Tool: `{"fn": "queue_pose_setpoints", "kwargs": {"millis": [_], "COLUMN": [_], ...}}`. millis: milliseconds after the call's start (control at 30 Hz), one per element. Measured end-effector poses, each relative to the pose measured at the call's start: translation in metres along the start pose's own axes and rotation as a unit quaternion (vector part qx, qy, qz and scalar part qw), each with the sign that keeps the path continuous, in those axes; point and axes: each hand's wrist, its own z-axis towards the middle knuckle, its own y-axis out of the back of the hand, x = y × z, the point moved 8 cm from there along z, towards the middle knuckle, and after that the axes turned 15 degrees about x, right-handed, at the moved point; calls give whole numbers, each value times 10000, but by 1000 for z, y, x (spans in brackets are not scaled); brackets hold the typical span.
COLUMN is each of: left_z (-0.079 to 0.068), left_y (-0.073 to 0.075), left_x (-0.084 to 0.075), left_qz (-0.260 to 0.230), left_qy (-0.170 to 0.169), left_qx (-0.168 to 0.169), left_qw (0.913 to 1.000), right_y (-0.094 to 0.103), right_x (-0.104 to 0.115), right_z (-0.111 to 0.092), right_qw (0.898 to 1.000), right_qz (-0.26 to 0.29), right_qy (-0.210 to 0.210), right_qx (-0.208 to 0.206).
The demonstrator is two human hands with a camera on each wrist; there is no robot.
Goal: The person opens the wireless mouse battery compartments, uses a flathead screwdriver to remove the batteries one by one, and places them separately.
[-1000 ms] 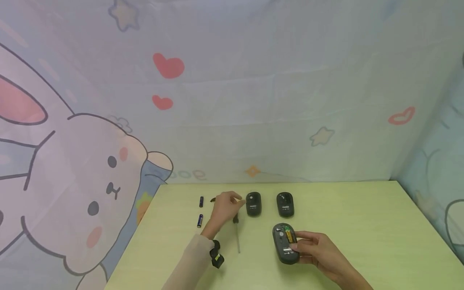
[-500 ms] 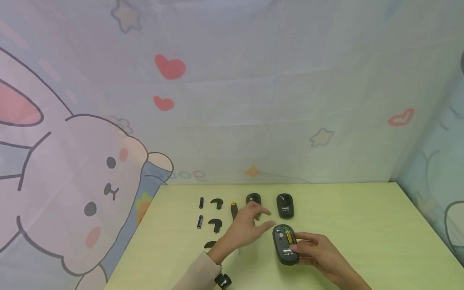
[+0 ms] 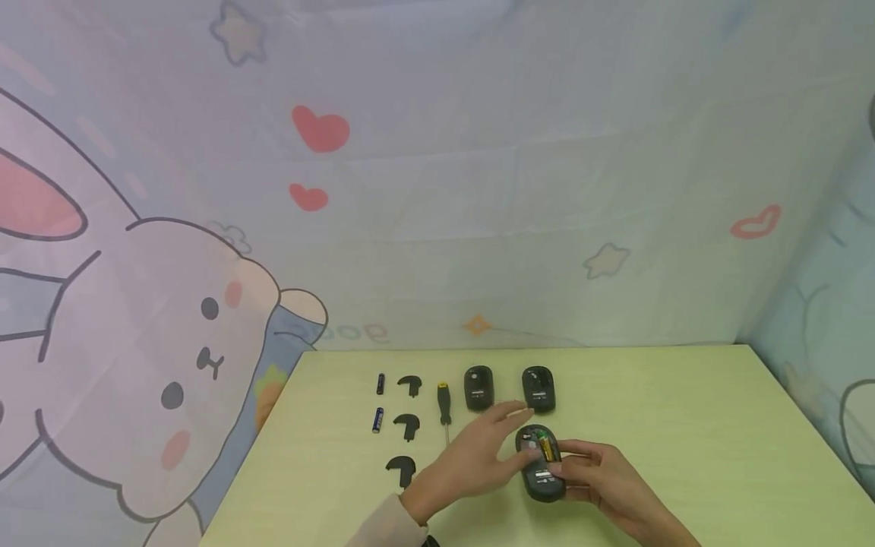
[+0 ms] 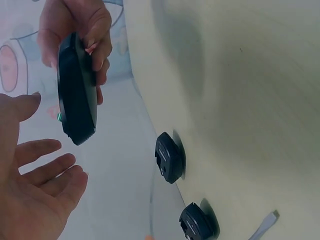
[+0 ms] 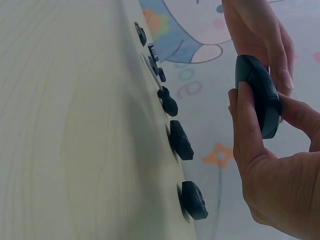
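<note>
My right hand [image 3: 598,475] holds a black computer mouse [image 3: 543,488] above the table, fingers and thumb at its right side. The underside of the mouse faces up with its battery bay uncovered, and a green and yellow battery [image 3: 546,447] lies in it. My left hand [image 3: 475,454] hovers at the left of this mouse, its thumb overlapping it in the head view. From the left wrist view, the fingers of my left hand [image 4: 37,195] look spread and apart from the mouse [image 4: 76,95], holding nothing.
Two more black mice, one at left [image 3: 478,387] and one at right [image 3: 538,389], lie underside up farther back. Left of them are a screwdriver [image 3: 444,403], three black curved covers [image 3: 407,425], and two blue batteries [image 3: 377,420]. A printed cloth [image 3: 437,251] hangs behind the table [image 3: 656,410].
My left hand has moved right and toward me, from near the screwdriver over to the held mouse. The right hand keeps its grip on the mouse, almost still.
</note>
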Motion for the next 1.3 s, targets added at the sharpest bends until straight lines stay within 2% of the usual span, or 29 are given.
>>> {"fn": "queue_pose_setpoints", "kwargs": {"millis": [133, 233, 333, 500, 833, 1000, 1133, 1300], "left_z": [0, -2, -3, -3, -1, -1, -1, -1], "left_y": [-3, -4, -5, -5, -13, -15, -13, -9], "left_x": [-11, -17, -21, -22, -17, -20, -23, -30], "left_qz": [713, 1264, 1550, 1566, 1363, 1390, 1429, 1510], "left_qy": [-442, -680, -849, -934, -731, -766, -773, -929], "left_qx": [-154, -408, -566, -552, -324, -387, -561, -1085], "left_qw": [9964, 9888, 9826, 9817, 9874, 9866, 9851, 9782], "right_y": [-1, -3, -3, -3, -4, -5, -5, -5], "right_x": [1, 2, 2, 2, 2, -1, -1, -2], "right_z": [0, 1, 1, 1, 0, 0, 0, 1], "right_qw": [10000, 9998, 9996, 9997, 9999, 9997, 9996, 9995], "right_qz": [25, 75, 119, 129, 72, 120, 96, 107], "right_qy": [25, 92, 152, 160, 90, 100, 137, 145], "right_qx": [54, 137, 186, 157, 117, 186, 246, 242]}}
